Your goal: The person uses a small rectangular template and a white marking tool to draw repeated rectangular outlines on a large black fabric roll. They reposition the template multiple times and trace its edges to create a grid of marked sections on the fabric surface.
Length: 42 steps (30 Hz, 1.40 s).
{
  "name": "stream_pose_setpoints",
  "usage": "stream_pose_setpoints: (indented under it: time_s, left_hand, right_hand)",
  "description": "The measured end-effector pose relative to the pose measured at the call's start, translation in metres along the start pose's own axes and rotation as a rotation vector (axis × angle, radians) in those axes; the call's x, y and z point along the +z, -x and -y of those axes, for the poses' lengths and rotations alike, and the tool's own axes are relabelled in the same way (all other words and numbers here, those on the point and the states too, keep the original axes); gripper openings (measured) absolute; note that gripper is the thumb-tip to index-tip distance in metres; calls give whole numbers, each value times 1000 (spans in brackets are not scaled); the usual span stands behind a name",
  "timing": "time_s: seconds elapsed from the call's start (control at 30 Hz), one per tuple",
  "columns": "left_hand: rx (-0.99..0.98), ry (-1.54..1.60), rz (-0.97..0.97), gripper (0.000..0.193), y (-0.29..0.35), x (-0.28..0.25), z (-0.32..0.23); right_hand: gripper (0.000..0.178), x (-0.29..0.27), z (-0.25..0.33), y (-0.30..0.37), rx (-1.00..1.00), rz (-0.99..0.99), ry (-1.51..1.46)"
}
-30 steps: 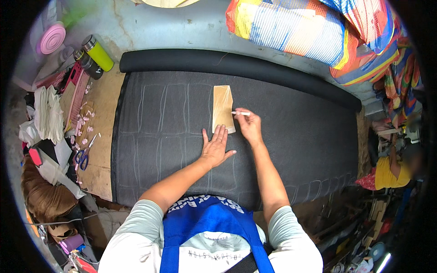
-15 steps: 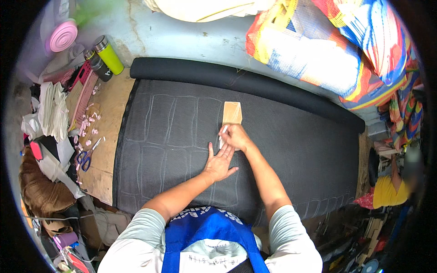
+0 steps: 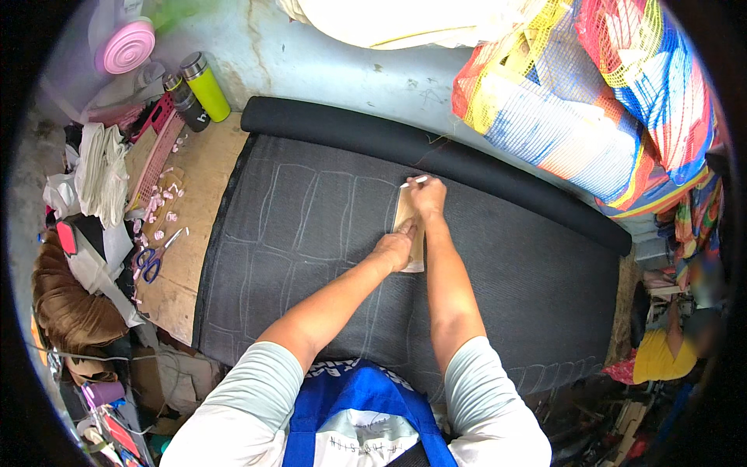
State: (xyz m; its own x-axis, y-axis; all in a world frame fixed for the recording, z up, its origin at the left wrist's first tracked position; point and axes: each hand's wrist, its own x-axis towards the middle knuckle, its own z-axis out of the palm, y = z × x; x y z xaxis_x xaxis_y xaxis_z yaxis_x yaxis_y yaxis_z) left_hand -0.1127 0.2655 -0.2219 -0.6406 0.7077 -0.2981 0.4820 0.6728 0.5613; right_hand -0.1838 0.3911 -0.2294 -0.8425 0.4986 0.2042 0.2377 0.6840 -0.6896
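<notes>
A tan card template (image 3: 403, 208) lies on the dark grey fabric (image 3: 513, 272), partly covered by both hands. My left hand (image 3: 397, 247) presses down on its lower half, fingers laid out toward its middle. Up at the template's far end, my right hand (image 3: 428, 196) is closed around a white marking stick (image 3: 415, 182), its tip by the template's top edge. Whether it is chalk or a pen I cannot tell. Pale outlines of similar long shapes run in rows across the fabric to the left.
A thick fabric roll (image 3: 436, 152) lies along the back. On the wooden table (image 3: 173, 300) at left are scissors (image 3: 159, 257), pink scraps and a pink basket (image 3: 158, 159). Two bottles (image 3: 206, 89) stand behind. Colourful mesh bags (image 3: 568, 117) fill the back right. Another person's yellow top (image 3: 665, 354) shows far right.
My right hand has moved up to the template's far end with the marking stick. My left hand has shifted up and right onto the template, and the template appears lower relative to the hands.
</notes>
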Motion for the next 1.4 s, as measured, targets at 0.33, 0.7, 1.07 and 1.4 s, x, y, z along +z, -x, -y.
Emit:
stream_pose_setpoints:
  time_s: [0.33, 0.7, 1.07, 1.4]
  left_hand:
    - [78, 12, 32, 83, -9, -3, 12]
    - [149, 64, -12, 81, -14, -7, 23]
    - [-115, -114, -33, 81, -12, -14, -5]
    - [42, 509, -640, 14, 21, -1, -12]
  right_hand:
    - [14, -28, -23, 34, -136, -174, 43]
    - [14, -72, -7, 188, 180, 237, -378]
    - [21, -114, -26, 196, 171, -266, 54]
    - [47, -107, 10, 365, -148, 217, 52]
